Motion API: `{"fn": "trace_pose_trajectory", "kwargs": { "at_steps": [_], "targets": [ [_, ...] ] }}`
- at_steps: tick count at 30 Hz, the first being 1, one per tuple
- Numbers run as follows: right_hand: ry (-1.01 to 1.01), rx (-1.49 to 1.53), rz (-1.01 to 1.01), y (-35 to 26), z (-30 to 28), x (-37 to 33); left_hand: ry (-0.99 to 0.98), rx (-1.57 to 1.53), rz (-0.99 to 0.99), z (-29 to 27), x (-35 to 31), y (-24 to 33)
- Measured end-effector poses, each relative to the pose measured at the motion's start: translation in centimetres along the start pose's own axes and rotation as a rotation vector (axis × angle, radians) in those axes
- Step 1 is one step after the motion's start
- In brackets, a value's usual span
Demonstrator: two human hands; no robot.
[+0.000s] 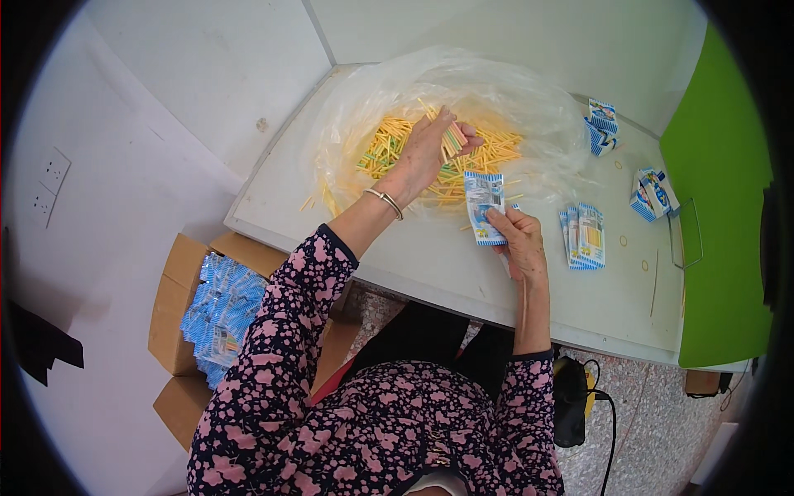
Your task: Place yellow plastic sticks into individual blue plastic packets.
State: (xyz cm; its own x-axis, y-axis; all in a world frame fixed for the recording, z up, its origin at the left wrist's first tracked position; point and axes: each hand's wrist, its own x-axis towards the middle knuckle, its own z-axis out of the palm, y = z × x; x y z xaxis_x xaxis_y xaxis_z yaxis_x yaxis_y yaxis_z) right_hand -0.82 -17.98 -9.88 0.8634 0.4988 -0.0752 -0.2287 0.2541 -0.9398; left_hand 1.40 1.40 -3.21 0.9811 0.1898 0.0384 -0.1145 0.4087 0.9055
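"How do the hands stand around the clear bag [542, 103]?"

"The left grip [428, 150] is over the bag's middle, curled around a small bundle of thin sticks [454, 140]. The right grip [521, 236] is at the bag's near right edge, pinching a blue and white packet [484, 198] with the thumb on its face."

"Is the bundle neat?"

"Mostly side by side, though a tip or two pokes out toward the bag's far side. I'd level those ends with light pressure, since sticks this thin could snap."

"And the packet?"

"I'd pinch it low and gently, so the thumb doesn't crease it. I can't tell whether the end nearest the bag is open, so I'd check that first."

"Anything to mind nearby?"

"The loose pile [380, 147] lies in the bag beneath the left grip, so a dropped stick would probably land there. The stacked packets [590, 236] sit right of the bag on the worktop [616, 298]; I'd swing the right wrist clear of them."
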Motion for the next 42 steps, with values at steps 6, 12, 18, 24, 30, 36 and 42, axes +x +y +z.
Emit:
{"fn": "trace_pose_trajectory", "kwargs": {
  "at_steps": [6,12,18,24,30,36,42],
  "targets": [
    [-0.082,-0.049,0.03,-0.2,-0.4,-0.1,-0.098,0.011,0.038,2.1,-1.6,0.2],
    [-0.128,-0.006,0.05,-1.1,-0.7,-0.7,-0.244,0.183,0.107,2.6,-2.4,-0.3],
    [-0.145,0.005,0.053,-1.0,-1.3,-0.9,-0.313,0.317,0.1,3.0,-3.6,-0.8],
    [-0.117,0.017,0.042,-0.8,-1.4,-1.1,-0.328,0.401,0.084,2.7,-3.8,-0.6],
    [-0.132,-0.04,0.025,-0.6,-1.6,-0.9,-0.267,0.296,0.001,2.7,-4.0,-0.6],
    [-0.137,-0.048,0.029,-0.5,-1.7,-0.7,-0.355,0.52,0.089,2.8,-4.7,-0.4],
    [-0.087,-0.062,-0.031,-1.1,0.3,0.5,-0.446,0.579,-0.034,0.1,-2.9,-0.5]
  ]
}}
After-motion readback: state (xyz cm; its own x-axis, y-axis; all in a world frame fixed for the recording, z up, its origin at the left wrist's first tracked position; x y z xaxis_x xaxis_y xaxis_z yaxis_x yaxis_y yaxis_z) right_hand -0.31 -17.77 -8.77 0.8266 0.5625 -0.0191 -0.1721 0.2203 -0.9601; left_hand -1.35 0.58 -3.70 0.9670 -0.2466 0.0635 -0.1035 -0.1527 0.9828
